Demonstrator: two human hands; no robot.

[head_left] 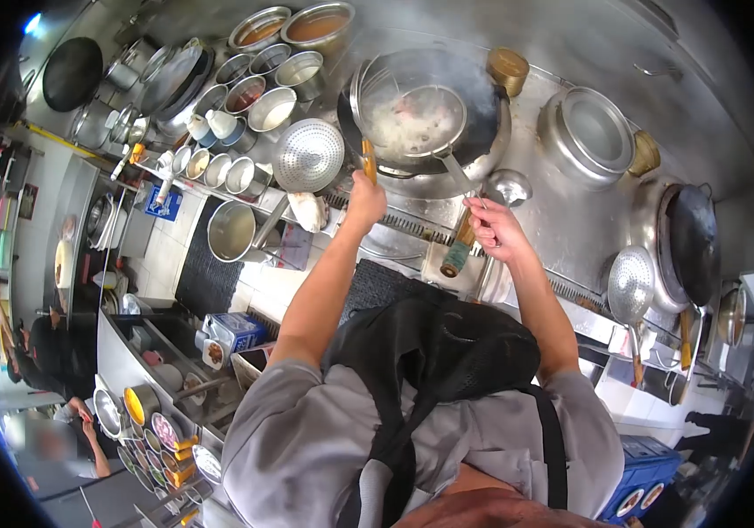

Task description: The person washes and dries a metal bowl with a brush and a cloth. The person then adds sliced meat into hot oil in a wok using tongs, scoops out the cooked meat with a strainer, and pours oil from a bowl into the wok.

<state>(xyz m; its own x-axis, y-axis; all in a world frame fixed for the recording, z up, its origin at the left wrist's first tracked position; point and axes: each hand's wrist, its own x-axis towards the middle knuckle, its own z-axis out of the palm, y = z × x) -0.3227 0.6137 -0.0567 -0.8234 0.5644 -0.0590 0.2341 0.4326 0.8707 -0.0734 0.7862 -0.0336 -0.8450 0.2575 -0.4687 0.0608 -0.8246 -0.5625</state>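
Note:
My left hand (pixel 366 202) is wrapped round the wooden handle (pixel 369 162) of a wire strainer, whose round rim reaches over the steaming wok (pixel 487 132). Pale food (pixel 408 123) shows through the mesh and steam. My right hand (pixel 495 229) is closed near the end of the metal handle (pixel 458 173) of a second round strainer, also over the wok. Just below my right hand lies a green-wrapped handle (pixel 454 258). A steel ladle bowl (pixel 509 187) rests right of the wok. Left of my left hand is a perforated skimmer (pixel 309 155).
Metal bowls of sauces (pixel 273 109) stand at the upper left. A large steel pot (pixel 590 132) and another wok (pixel 694 238) are to the right, with a perforated ladle (pixel 630 282) beside them. Another person's hands (pixel 82 412) show at the lower left.

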